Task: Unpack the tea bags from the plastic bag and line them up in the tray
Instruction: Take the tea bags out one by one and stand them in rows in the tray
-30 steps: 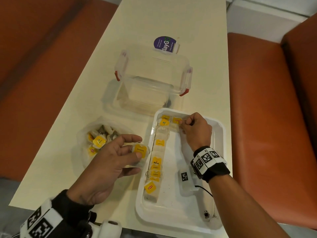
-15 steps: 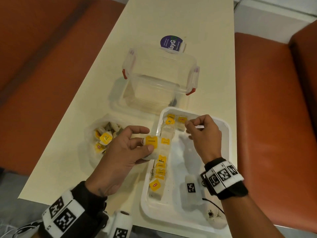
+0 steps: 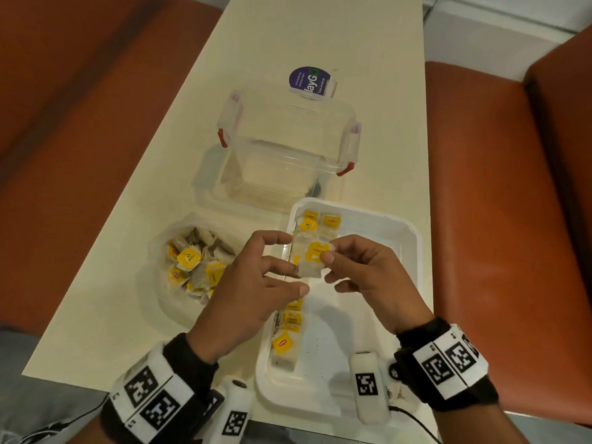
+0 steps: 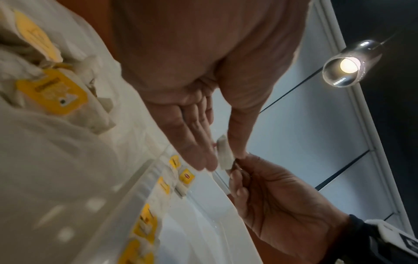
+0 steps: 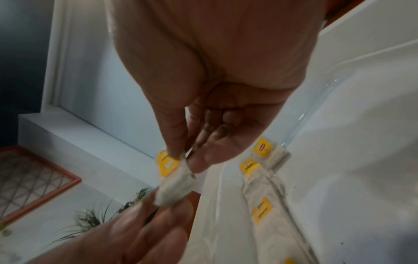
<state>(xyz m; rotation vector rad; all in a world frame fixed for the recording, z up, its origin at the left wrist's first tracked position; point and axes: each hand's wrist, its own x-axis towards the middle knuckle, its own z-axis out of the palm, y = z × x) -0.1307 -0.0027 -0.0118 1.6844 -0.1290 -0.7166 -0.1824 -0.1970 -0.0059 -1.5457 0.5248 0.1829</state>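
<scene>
A tea bag (image 3: 312,262) with a yellow tag hangs above the white tray (image 3: 400,238). My right hand (image 3: 330,251) pinches it by the tag between thumb and forefinger, as the right wrist view shows on the tea bag (image 5: 174,187). My left hand (image 3: 290,267) has straight, spread fingers that only touch the bag's left edge. In the left wrist view the tea bag (image 4: 224,155) sits loosely between its thumb and fingers. A row of tea bags (image 3: 283,342) lies along the tray's left side, with two more (image 3: 331,221) at its far end. The plastic bag (image 3: 160,251) on the left holds several tea bags.
A clear lidded container (image 3: 288,145) with red clips stands just beyond the tray, and a purple label (image 3: 309,83) lies behind it. Orange benches (image 3: 496,187) flank the narrow cream table (image 3: 320,33). The tray's right half is bare.
My left hand carried the tea bag from beside the plastic bag to above the tray. My right hand left the far tea bags, came back and pinched it; the left fingers loosened.
</scene>
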